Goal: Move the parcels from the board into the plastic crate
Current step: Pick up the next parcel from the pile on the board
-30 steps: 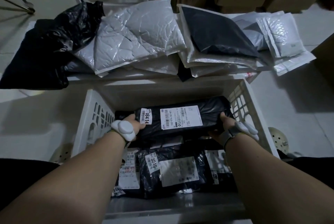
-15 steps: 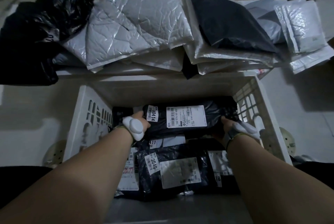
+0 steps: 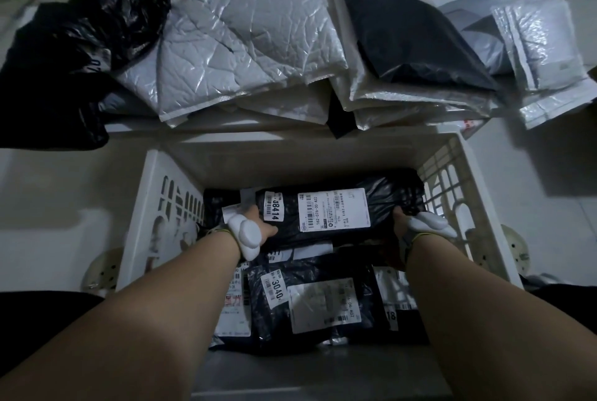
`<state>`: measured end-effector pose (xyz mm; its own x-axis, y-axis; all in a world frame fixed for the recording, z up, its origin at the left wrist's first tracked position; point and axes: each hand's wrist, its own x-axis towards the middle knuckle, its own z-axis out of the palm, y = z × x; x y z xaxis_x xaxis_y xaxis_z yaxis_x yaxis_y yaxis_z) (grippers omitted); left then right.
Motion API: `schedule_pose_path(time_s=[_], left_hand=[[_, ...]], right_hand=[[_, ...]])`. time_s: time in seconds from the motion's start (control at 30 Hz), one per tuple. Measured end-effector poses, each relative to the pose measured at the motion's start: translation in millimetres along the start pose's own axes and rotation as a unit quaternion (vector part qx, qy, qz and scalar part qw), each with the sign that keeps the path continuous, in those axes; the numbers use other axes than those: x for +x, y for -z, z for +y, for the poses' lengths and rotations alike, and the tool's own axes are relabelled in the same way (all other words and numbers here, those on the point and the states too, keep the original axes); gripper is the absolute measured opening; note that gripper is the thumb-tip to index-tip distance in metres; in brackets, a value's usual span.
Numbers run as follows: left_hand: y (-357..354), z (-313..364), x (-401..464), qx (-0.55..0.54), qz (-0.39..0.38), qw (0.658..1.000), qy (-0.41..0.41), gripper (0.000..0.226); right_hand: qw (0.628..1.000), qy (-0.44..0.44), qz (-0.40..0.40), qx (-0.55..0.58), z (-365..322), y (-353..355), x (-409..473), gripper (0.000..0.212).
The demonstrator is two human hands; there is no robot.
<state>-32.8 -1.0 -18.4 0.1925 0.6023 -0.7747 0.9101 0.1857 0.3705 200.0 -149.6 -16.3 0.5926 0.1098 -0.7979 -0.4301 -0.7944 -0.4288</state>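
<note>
You hold the black plastic-wrapped parcel with the white shipping label [image 3: 336, 210] by its two short ends, down inside the white slotted plastic crate [image 3: 168, 206]. Your left hand [image 3: 258, 229] grips the left end, thumb over the top edge beside the small label; your right hand [image 3: 403, 223] grips the right end, fingers curled under it and mostly hidden. The parcel's long axis runs left to right between your hands, parallel to the crate's far wall and close to it, so each hand sits just outboard of an end, and neither is nearer than the other. It seems to lie on or just above the parcels beneath; whether it has touched down you cannot tell. The crate already holds several dark labelled parcels, among them a black plastic parcel with a tall numbered sticker [image 3: 310, 303] near the crate's near wall, overlapped by others at both sides. Beyond the crate's far wall, the white board [image 3: 226, 124] carries more: a silver crinkled padded mailer [image 3: 245, 45] at the middle, a clear bag holding a dark garment [image 3: 413, 41] towards the right end, and black crumpled plastic bags [image 3: 80, 45] at the left end. Much of the task looks undone.
</note>
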Motion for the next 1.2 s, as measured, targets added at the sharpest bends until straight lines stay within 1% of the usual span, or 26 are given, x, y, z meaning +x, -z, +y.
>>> schedule_pose_path(time_s=[0.07, 0.1, 0.13, 0.17, 0.2, 0.27, 0.3, 0.37, 0.4, 0.5, 0.63, 0.77, 0.97, 1.07, 1.2], left_hand=[[1, 1, -3, -0.026, -0.004, 1.000, -0.004, 0.048], [2, 1, -3, -0.043, 0.000, 0.999, -0.005, 0.051], [2, 3, -3, -0.053, 0.001, 0.999, -0.002, 0.053], [4, 3, -5, -0.051, 0.005, 0.999, -0.002, 0.052], [5, 5, -9, -0.044, 0.010, 0.999, -0.002, 0.052], [8, 9, -14, -0.045, 0.011, 0.999, -0.008, 0.058], [10, 9, -19, -0.045, 0.013, 0.999, -0.012, 0.061], [14, 13, -32, -0.029, 0.011, 0.999, -0.029, 0.065], [15, 17, -34, -0.023, 0.008, 0.999, -0.034, 0.062], [20, 21, -61, -0.031, 0.017, 0.996, -0.080, 0.046], [21, 27, -81, -0.073, 0.009, 0.991, -0.110, 0.033], [31, 34, -108, -0.122, 0.017, 0.982, -0.144, 0.033], [50, 50, -145, -0.186, 0.041, 0.959, -0.209, 0.029], [54, 53, -158, -0.198, 0.057, 0.951, -0.229, 0.023], [63, 58, -175, -0.195, 0.054, 0.947, -0.250, 0.021]], right_hand=[[0.998, -0.007, 0.012, 0.064, 4, 1, -1, 0.043], [0.997, -0.004, 0.015, 0.082, 5, 1, -2, 0.041], [0.997, -0.007, 0.009, 0.074, 4, -1, -2, 0.039], [0.997, -0.002, -0.006, 0.077, 3, -2, -6, 0.039], [0.997, -0.016, -0.034, 0.071, 1, -2, -12, 0.043], [0.993, -0.032, -0.091, 0.072, -2, -3, -26, 0.055], [0.992, -0.024, -0.097, 0.073, -3, -1, -31, 0.057], [0.993, -0.004, -0.095, 0.064, -5, 3, -42, 0.055], [0.993, -0.003, -0.097, 0.071, -4, 2, -38, 0.053], [0.992, 0.025, -0.093, 0.083, -6, 6, -60, 0.051], [0.986, 0.029, -0.134, 0.094, -16, 0, -90, 0.044], [0.975, 0.064, -0.173, 0.127, -23, 3, -114, 0.044], [0.960, 0.136, -0.205, 0.132, -31, 12, -153, 0.037], [0.954, 0.158, -0.209, 0.143, -34, 18, -166, 0.033], [0.949, 0.187, -0.206, 0.150, -36, 23, -178, 0.029]])
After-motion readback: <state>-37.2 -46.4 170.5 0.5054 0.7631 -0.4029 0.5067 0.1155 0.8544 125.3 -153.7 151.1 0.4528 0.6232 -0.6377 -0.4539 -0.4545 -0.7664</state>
